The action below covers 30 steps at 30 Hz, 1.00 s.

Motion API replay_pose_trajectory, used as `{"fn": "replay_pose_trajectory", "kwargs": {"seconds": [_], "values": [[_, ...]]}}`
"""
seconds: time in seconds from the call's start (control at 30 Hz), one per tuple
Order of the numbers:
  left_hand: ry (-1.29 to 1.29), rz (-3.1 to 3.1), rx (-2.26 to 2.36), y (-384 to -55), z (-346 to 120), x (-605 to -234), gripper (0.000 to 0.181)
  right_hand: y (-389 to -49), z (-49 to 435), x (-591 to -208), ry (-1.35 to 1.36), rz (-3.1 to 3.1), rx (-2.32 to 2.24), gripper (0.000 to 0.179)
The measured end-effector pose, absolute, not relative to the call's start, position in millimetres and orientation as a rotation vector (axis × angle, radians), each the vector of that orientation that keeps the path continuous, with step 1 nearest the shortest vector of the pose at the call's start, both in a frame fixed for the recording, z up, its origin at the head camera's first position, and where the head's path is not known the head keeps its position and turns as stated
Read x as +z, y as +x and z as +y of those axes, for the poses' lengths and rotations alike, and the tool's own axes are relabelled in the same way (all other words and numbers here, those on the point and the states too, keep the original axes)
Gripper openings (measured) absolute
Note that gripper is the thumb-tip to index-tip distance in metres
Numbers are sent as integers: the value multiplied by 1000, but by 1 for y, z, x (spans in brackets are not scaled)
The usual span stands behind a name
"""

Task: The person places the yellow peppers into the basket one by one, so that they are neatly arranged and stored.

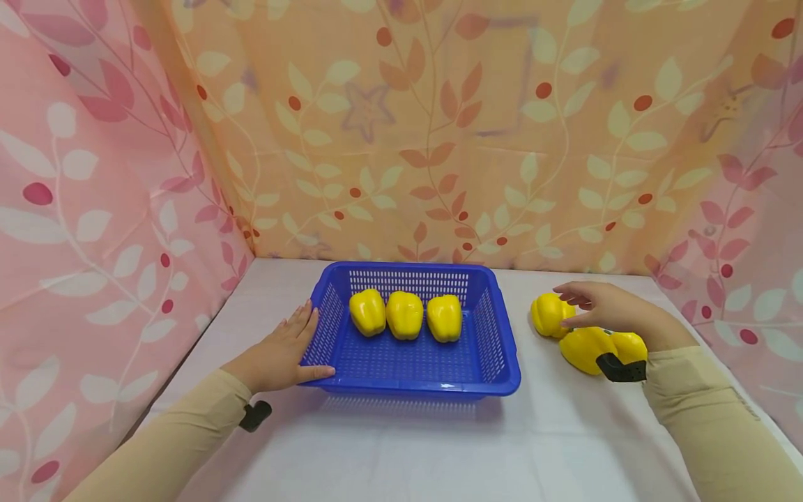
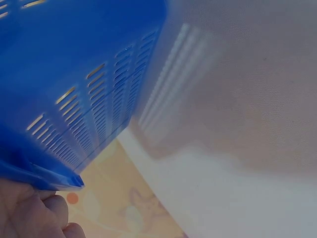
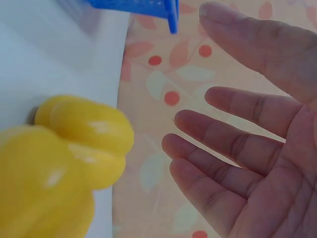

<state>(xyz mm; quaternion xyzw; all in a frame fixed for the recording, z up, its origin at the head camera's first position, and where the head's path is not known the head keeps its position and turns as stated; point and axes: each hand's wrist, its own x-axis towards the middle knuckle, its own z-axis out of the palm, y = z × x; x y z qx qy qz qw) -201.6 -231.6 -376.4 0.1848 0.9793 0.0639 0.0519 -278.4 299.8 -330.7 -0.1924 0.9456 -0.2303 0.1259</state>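
Observation:
A blue plastic basket [image 1: 408, 388] with slotted walls stands on the white-covered table. Inside it, three yellow bell peppers [image 1: 404, 316] sit in a row toward the back. My left hand [image 1: 282, 352] rests on the basket's left rim, fingers extended along it and thumb over the front corner. To the right of the basket, my right hand [image 1: 611, 307] hovers above more yellow bell peppers [image 1: 551, 315] lying on the table. In the right wrist view its fingers [image 3: 223, 131] are spread and hold nothing, with the peppers [image 3: 91, 134] beneath them.
Floral cloth walls enclose the table: an orange curtain [image 1: 426, 139] behind, pink cloth [image 1: 81, 209] at left and more at right. White tablecloth [image 1: 401, 453] shows in front of the basket. A black strap piece [image 1: 621, 367] hangs under the right wrist, overlapping the peppers.

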Motion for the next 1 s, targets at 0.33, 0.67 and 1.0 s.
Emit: {"fn": "replay_pose_trajectory", "kwargs": {"seconds": [0.33, 0.67, 1.0], "values": [[575, 2992, 177, -204, -235, -380, 113, -270, 320, -340, -515, 2754, -673, 70], [561, 2985, 193, -202, -233, -377, 109, -267, 332, -349, -503, 2752, -647, 70], [551, 2978, 201, -202, -233, -378, 108, -265, 339, -362, -470, 2725, -668, 73]]}}
